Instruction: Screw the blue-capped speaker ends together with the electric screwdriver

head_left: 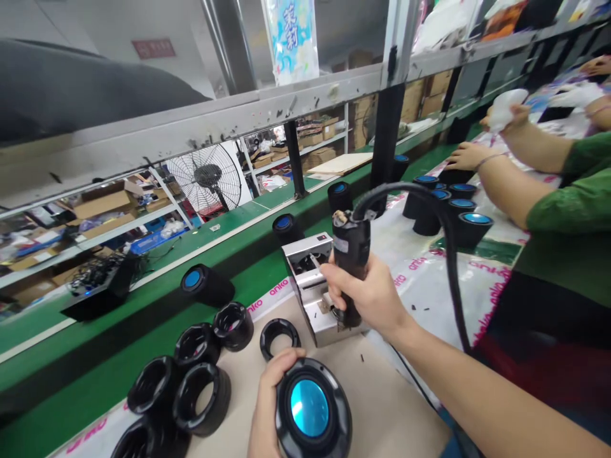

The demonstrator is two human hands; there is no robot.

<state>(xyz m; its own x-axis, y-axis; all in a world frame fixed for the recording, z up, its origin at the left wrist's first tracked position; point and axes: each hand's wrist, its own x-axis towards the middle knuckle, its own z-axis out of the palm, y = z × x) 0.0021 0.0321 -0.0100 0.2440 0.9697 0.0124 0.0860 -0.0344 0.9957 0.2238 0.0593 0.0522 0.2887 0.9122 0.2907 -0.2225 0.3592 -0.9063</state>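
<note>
My left hand is wrapped round a round black speaker with a shiny blue centre, low in the view. The blue face is turned up towards me. My right hand grips a black electric screwdriver, held roughly upright, with a thick cable curving from its top. The screwdriver's lower end is over the front of a metal screw feeder; I cannot tell whether its bit touches. A loose black ring lies between the speaker and the feeder.
Several black ring housings stand at the left on a beige board. Black speakers with blue ends lie along the green conveyor. At the right, a co-worker's hands are beside more speakers. A metal rail crosses above.
</note>
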